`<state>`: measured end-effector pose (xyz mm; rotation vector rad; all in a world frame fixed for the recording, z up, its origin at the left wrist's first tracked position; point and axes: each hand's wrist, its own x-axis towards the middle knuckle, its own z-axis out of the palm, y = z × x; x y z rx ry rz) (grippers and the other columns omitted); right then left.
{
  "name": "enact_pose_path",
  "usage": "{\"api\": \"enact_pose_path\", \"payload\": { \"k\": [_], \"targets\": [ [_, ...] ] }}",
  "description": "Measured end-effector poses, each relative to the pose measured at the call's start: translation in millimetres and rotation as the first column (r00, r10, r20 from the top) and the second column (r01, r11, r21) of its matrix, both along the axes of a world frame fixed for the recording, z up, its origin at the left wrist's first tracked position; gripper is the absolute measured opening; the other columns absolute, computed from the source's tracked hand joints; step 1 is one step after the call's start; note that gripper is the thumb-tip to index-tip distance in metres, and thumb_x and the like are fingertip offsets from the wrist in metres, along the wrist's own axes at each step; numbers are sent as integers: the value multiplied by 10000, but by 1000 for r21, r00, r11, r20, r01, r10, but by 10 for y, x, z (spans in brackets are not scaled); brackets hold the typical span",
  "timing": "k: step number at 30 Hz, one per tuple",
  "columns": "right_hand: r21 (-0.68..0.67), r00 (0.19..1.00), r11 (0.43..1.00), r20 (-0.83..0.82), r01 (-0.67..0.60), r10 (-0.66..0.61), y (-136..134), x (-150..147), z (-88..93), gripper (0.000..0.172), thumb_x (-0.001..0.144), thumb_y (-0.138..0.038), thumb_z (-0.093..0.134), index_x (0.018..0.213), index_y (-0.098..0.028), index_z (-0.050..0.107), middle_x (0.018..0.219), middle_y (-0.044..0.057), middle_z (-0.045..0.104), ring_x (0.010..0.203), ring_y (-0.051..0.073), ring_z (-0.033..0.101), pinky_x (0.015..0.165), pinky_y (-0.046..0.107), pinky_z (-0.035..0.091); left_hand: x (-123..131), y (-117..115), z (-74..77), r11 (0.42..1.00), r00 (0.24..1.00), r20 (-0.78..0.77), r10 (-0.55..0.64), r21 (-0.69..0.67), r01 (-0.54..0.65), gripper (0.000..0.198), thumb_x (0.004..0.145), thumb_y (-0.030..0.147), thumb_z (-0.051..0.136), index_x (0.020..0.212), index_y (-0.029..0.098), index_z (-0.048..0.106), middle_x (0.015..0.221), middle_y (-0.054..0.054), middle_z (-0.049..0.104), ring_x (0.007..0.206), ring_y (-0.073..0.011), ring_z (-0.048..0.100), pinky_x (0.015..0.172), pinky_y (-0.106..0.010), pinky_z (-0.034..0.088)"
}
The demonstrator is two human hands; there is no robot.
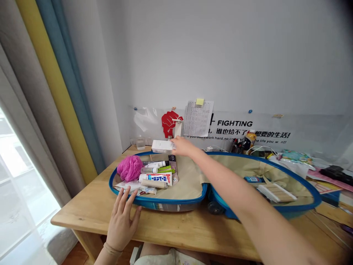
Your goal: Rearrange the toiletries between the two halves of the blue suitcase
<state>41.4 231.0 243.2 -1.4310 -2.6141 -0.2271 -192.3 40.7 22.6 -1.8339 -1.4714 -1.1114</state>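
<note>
An open blue-rimmed suitcase [176, 201] lies on the wooden table, its two halves side by side. My right hand [182, 146] reaches across to its back edge, fingers closed on the right end of a small white box [161, 146]. Fingers spread, my left hand [123, 215] rests by the front left rim and holds nothing. Inside the left half are a pink bath puff [130, 168], a toothpaste tube [156, 179], a beige tube [154, 183], a clear bottle [149, 170], green packets [166, 169] and a dark box [172, 158].
A glass of water [140, 144] stands at the back left, and an upright pale box [178, 129] behind my right hand. The right half holds a slatted white item [277, 192] and a blue item [253, 179]. An orange bottle [250, 138] and cables sit behind.
</note>
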Motion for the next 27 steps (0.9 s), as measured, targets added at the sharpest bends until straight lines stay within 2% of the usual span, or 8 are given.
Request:
{"api": "enact_pose_path", "payload": {
  "k": [3,7,13,17,20,22,25,27],
  "targets": [
    [-34,1000,999,-11,-26,25,149,-461,-220,518,853,-355,655,1324,-169,546,1323,144,551,1194,281,547,938,393,495,3,6,-1,1000,1000,4,3,-7,-3,648,939,278,504,1535,282,252,1563,-96,372,1487,-302,256,1164,-501,358],
    [-73,996,994,-28,-81,79,203,-759,-435,415,923,-380,617,1281,-180,560,1318,101,558,1146,244,572,933,457,512,4,-1,-4,1000,1000,7,11,-15,-11,645,940,276,499,1535,285,250,1553,-99,385,1484,-304,264,1154,-508,371],
    [-104,985,983,-99,-152,142,168,-841,-606,393,929,-353,616,1275,-171,573,1336,92,556,1175,267,566,955,470,511,-6,-16,-9,1000,1000,-1,12,-10,-12,651,941,276,499,1538,291,242,1556,-94,379,1483,-299,264,1149,-504,379],
    [-159,974,969,-149,-191,168,135,-782,-548,407,926,-333,623,1305,-199,560,1390,101,526,1210,260,549,1001,487,483,-11,-3,-7,1000,1000,-5,9,-10,-9,655,941,276,499,1541,288,237,1573,-87,353,1492,-293,242,1164,-501,356],
    [-185,965,961,-202,-206,168,101,-530,-328,439,930,-308,603,1350,-201,530,1421,108,515,1207,239,558,1012,444,472,-16,4,-10,1000,1000,-8,3,-8,-3,657,942,275,498,1542,289,231,1581,-77,341,1497,-281,231,1174,-491,343],
    [-204,963,960,-228,-192,145,56,-199,-134,395,955,-272,526,1344,-201,542,1376,89,567,1160,197,587,990,356,472,-18,6,-14,1000,1000,-6,-1,-8,1,658,942,275,500,1543,288,230,1587,-72,330,1500,-278,222,1181,-488,332],
    [-281,979,952,-193,-121,67,-86,502,86,309,953,-313,451,1150,-195,658,1106,60,701,996,179,640,881,298,486,-16,4,-14,1000,1000,-2,-3,-14,3,655,942,272,501,1541,286,238,1593,-71,316,1502,-279,215,1192,-489,311],
    [-368,993,929,-115,-40,-3,-233,1016,110,244,876,-346,527,957,-196,702,918,53,719,862,197,654,789,307,493,-11,-2,-7,1000,1000,1,-6,-13,6,657,941,271,504,1541,289,237,1590,-74,320,1500,-282,219,1192,-495,310]
  ]
}}
